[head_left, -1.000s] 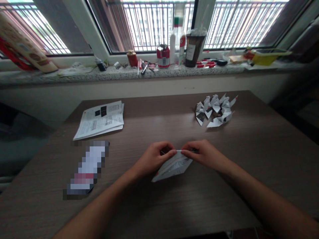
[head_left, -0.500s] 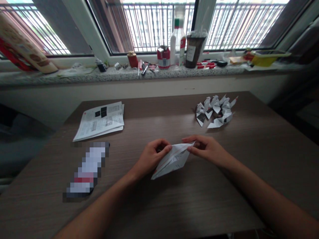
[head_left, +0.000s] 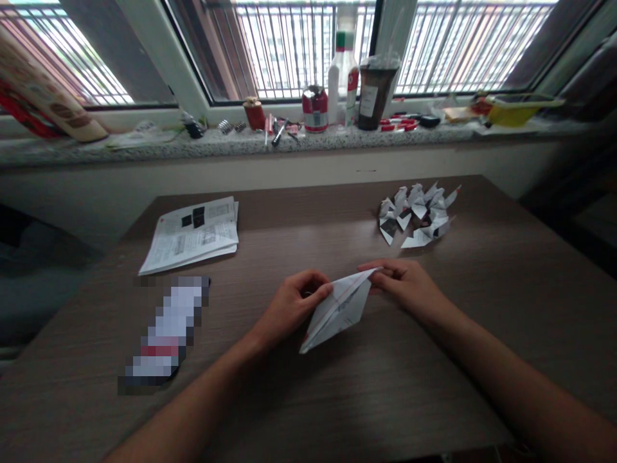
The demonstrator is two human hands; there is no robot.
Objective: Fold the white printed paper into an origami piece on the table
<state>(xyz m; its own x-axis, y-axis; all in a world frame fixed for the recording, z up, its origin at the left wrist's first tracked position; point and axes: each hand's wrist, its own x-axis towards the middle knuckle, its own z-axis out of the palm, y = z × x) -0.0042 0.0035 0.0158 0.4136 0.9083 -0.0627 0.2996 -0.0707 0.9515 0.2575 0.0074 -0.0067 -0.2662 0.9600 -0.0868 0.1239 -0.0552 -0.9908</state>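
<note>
A folded sheet of printed white paper (head_left: 343, 310), kite-shaped with a crease along it, is held above the table between both hands. My left hand (head_left: 299, 297) grips its left upper edge, thumb on the near face and the other fingers behind. The pointed upper right corner is pinched in my right hand (head_left: 403, 283), with the fingertips partly hidden by the paper. Farther back on the right stands a cluster of small folded paper pieces (head_left: 418, 215), several of them set close together in a ring.
A stack of printed sheets (head_left: 193, 235) lies at the back left of the brown table (head_left: 299, 411). Nearer, a pixelated phone-like object (head_left: 166, 334) rests flat. Along the window sill (head_left: 231, 148) stand a red can (head_left: 315, 109), bottles, a dark cup (head_left: 375, 96) and a yellow container (head_left: 518, 112).
The folded paper has turned slightly and its upper right point has risen a little. My right hand has shifted slightly up and right; the left hand keeps its grip.
</note>
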